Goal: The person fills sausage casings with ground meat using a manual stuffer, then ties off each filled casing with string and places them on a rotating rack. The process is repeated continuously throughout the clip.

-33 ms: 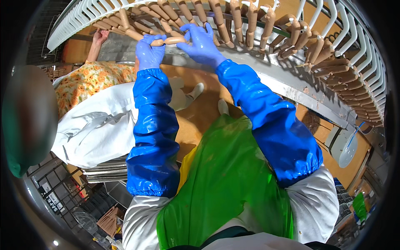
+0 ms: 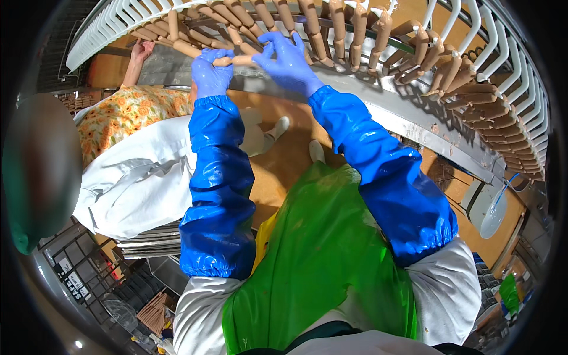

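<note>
While a gloved left hand (image 2: 213, 76) is grasping linked sausages (image 2: 222, 61), the right hand (image 2: 271, 56) is covering one link's end (image 2: 244, 60), its grip impossible to tell, hanging sausages (image 2: 280, 13) being cropped above.

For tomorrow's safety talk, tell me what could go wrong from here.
The sausage link between the left hand and right hand might slip, as the purple gloves look wet. The right hand could also knock the hanging sausages close beside it. A tug might jolt the sausages near the co-worker's hand.

There are two gloved grips (image 2: 213, 74) (image 2: 289, 66), two blue sleeves (image 2: 218, 189) (image 2: 384, 171), one floral garment (image 2: 136, 112) and sausages (image 2: 358, 36) (overlapping, dozens at least).
</note>
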A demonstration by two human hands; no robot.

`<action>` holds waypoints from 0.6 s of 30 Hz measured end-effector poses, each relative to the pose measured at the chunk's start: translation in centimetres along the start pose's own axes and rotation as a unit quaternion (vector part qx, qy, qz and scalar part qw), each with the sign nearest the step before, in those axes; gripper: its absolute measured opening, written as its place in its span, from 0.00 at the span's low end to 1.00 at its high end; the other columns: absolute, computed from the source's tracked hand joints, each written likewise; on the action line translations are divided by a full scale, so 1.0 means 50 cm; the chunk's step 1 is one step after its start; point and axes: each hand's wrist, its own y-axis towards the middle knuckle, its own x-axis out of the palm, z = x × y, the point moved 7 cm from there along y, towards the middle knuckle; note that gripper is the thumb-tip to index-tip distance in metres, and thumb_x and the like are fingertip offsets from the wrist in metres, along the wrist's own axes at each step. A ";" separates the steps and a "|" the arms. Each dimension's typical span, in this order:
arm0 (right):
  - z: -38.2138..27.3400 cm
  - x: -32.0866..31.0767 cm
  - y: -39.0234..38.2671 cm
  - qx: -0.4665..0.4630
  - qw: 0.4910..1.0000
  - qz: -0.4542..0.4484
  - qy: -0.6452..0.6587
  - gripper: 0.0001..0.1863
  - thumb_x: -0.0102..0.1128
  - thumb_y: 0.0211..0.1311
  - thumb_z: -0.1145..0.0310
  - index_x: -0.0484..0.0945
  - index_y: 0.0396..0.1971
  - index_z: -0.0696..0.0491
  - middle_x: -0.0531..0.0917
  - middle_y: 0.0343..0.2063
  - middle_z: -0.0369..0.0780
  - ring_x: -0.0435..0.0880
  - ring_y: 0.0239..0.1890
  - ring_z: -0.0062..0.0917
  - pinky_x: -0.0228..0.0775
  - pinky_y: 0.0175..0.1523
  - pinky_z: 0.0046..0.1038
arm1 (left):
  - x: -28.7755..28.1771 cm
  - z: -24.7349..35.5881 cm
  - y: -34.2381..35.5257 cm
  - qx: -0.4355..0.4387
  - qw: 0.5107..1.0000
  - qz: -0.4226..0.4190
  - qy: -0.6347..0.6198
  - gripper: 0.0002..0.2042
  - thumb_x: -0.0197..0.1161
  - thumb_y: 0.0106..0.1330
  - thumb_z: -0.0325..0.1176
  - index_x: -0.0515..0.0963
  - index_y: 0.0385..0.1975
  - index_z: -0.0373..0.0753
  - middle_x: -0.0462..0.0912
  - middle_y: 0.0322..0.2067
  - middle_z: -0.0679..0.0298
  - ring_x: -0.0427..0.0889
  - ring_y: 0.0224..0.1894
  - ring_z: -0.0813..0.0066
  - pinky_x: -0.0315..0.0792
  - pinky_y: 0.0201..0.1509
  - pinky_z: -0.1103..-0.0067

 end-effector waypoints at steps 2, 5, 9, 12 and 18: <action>0.031 0.030 -0.001 0.043 0.997 -0.063 0.018 0.19 0.59 0.63 0.55 0.73 0.50 0.48 0.81 0.33 0.36 0.80 0.44 0.29 0.49 0.68 0.44 | -0.041 0.052 -0.016 0.101 0.966 0.199 0.131 0.06 0.46 0.65 0.24 0.63 0.27 0.44 0.64 0.18 0.68 0.66 0.20 0.73 0.69 0.37 0.70; 0.035 0.086 -0.007 -0.045 0.983 -0.146 -0.105 0.18 0.55 0.65 0.52 0.76 0.46 0.48 0.84 0.30 0.39 0.82 0.41 0.32 0.59 0.64 0.46 | -0.009 0.066 -0.010 0.105 0.972 0.187 0.099 0.06 0.42 0.67 0.28 0.65 0.29 0.45 0.57 0.15 0.72 0.58 0.16 0.78 0.62 0.26 0.74; 0.118 0.066 -0.056 0.164 0.972 0.034 0.164 0.12 0.58 0.64 0.59 0.79 0.38 0.52 0.81 0.24 0.40 0.82 0.29 0.32 0.73 0.44 0.34 | 0.025 0.101 -0.032 0.174 0.890 0.251 0.339 0.08 0.41 0.69 0.30 0.69 0.33 0.39 0.61 0.16 0.70 0.59 0.14 0.77 0.57 0.18 0.78; 0.151 0.031 -0.121 0.146 0.970 0.149 0.124 0.12 0.60 0.64 0.66 0.76 0.42 0.56 0.79 0.28 0.39 0.77 0.31 0.27 0.72 0.42 0.29 | 0.032 0.124 -0.048 0.217 0.833 0.250 0.443 0.08 0.44 0.70 0.31 0.71 0.37 0.36 0.67 0.18 0.68 0.66 0.16 0.77 0.62 0.20 0.79; 0.201 0.074 -0.055 0.007 0.972 0.182 -0.152 0.25 0.64 0.60 0.62 0.70 0.54 0.59 0.75 0.49 0.51 0.77 0.48 0.42 0.70 0.53 0.40 | -0.020 0.155 -0.052 0.295 0.781 0.269 0.480 0.08 0.48 0.68 0.33 0.71 0.37 0.37 0.70 0.23 0.66 0.70 0.23 0.72 0.68 0.28 0.75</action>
